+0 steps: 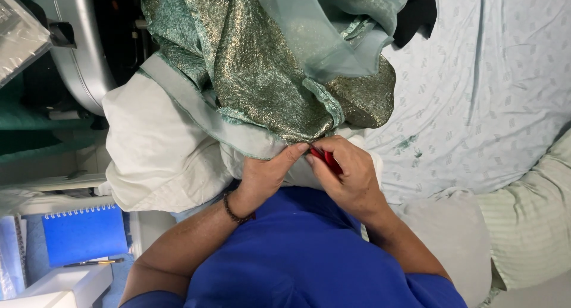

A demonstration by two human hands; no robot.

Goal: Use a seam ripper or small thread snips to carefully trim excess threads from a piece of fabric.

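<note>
**Small red tool at the edge of the shiny green cloth**

We sat by a bed with a pale patterned sheet (493, 88), and a striped pillow (529, 224) lay off to one side. A blue spiral notebook (83, 233) and a pen (95, 263) sat low on the other side, near a white pillow (154, 153).

A green and gold shiny cloth (267, 88) lay heaped on that white pillow in front of us. Our left hand (267, 174) pinched its pale edge band (238, 135) between thumb and fingertip. Our right hand (348, 177) had its fingers curled tight around a small red tool (330, 161), maybe a seam ripper or little snips; we could not tell which.

We think we were working at the stitches on the hem. The next move would call for a steady, tiny push, with the cloth held taut.

The tool's long side ran slantwise, and its tip pointed up toward the pinched edge. The tip itself was hidden.
</note>
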